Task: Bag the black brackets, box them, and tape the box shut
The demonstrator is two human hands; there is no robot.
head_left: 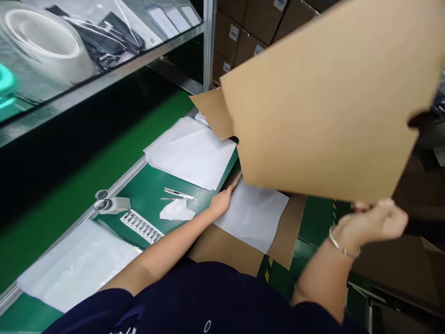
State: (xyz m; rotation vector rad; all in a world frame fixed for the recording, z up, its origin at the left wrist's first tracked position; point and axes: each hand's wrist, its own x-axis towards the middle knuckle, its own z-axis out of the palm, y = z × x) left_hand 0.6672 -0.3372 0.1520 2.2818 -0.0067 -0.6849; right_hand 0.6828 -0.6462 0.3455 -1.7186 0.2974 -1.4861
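Note:
A large flat piece of brown cardboard [323, 106] is raised at the upper right, its lower edge in my right hand [377, 225], whose fingers are closed on it. My left hand [221, 202] is closed on the edge of an open cardboard box [225, 248] at the centre. White paper [255, 211] lies in the box, between brown flaps. Part of the box's far side is hidden behind the raised cardboard. A smaller brown flap [213, 111] sticks out to the left of the cardboard.
On the green table [139, 185] are a stack of white sheets [191, 150], tweezers [178, 193], crumpled tissue [177, 210], a label strip [142, 226], a white bottle [116, 205] and clear plastic bags [79, 264]. A metal shelf [104, 79] overhangs the left; stacked cartons [239, 32] stand behind.

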